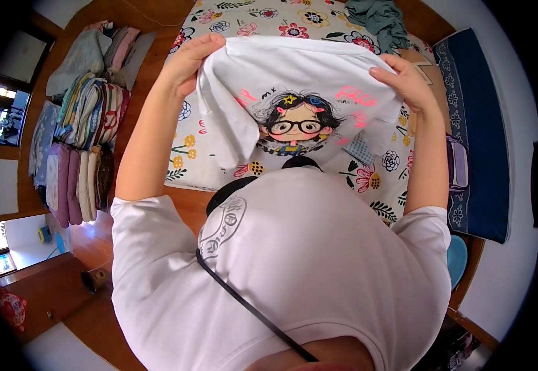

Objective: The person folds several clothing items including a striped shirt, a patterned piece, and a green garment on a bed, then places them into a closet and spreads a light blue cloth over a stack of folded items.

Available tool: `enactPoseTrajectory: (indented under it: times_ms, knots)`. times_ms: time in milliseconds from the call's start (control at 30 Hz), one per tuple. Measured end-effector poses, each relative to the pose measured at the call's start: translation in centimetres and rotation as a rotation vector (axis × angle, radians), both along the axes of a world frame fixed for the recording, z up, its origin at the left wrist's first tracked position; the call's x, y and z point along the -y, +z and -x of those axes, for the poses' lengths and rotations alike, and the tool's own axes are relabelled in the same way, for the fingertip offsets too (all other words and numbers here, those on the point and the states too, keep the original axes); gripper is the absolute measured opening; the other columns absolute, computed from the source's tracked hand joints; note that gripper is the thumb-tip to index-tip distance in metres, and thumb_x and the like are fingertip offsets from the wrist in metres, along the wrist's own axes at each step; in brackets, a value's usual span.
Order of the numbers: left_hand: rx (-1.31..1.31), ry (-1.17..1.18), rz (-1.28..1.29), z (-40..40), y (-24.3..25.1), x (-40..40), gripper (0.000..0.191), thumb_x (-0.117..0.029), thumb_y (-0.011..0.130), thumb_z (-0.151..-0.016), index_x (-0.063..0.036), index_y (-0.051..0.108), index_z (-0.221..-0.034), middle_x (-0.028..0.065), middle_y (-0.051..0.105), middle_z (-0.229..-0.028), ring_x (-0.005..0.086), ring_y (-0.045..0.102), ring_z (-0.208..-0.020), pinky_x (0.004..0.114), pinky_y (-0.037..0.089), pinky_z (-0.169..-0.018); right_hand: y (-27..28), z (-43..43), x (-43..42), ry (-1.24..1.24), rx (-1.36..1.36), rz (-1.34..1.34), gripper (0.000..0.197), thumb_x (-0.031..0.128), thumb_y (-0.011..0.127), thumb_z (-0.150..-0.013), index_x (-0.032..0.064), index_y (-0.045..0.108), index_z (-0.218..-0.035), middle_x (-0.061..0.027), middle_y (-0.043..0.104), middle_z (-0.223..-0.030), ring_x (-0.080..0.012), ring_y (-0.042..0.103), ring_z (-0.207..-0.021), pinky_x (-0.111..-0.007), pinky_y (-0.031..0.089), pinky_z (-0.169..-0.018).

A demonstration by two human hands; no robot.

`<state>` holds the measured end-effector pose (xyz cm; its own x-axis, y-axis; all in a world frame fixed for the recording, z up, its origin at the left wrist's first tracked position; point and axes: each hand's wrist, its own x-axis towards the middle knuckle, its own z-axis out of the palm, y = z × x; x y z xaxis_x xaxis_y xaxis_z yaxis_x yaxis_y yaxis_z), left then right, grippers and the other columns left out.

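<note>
A white shirt (292,65) is stretched between my two hands over the bed. Its print shows a cartoon face with black glasses (299,123) and pink lettering. My left hand (197,60) pinches one upper corner, and my right hand (403,81) grips the opposite one, thumb on top. Below my left hand a sleeve (234,134) hangs loose. The flowered bedspread (292,30) lies under and around the shirt. Beside the shirt's lower right part shows a small blue checked piece of fabric (361,148); whether it belongs to the shirt is unclear.
Stacks of folded clothes (90,111) and quilted bedding (72,185) stand on the left. A crumpled green cloth (378,23) lies at the bed's far right. On the right are a dark blue cushion (480,139), a purple bag (457,164) and a light blue basin (457,260).
</note>
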<state>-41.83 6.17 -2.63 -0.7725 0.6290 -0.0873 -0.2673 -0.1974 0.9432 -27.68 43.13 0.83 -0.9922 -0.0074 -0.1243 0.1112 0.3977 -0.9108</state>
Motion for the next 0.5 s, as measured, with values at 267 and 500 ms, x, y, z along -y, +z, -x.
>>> enactPoseTrajectory:
  times_ms: [267,500]
  knots:
    - [-0.503,0.07,0.634,1.4,-0.8,-1.4,0.025,-0.026,0.072,-0.072,-0.0042,0.06,-0.074,-0.0017,0.056,-0.066,0.0068,0.048,-0.059,0.022,0.037,-0.054,-2.6,0.8,0.4,-0.159,-0.139,-0.154,0.021,0.025,0.061,-0.082,0.0047,0.061,-0.088,0.001,0.058,-0.076,-0.0061,0.051,-0.072,-0.022,0.041,-0.066]
    - [-0.813,0.574,0.399,-1.9,0.6,-7.4,0.021,-0.021,0.06,-0.085,0.0004,0.062,-0.082,-0.0043,0.052,-0.064,0.0029,0.042,-0.058,0.019,0.034,-0.052,0.3,2.0,7.5,-0.206,0.317,0.352,0.029,0.021,0.047,-0.09,-0.0063,0.052,-0.097,-0.0153,0.061,-0.085,-0.0223,0.063,-0.078,-0.031,0.052,-0.076]
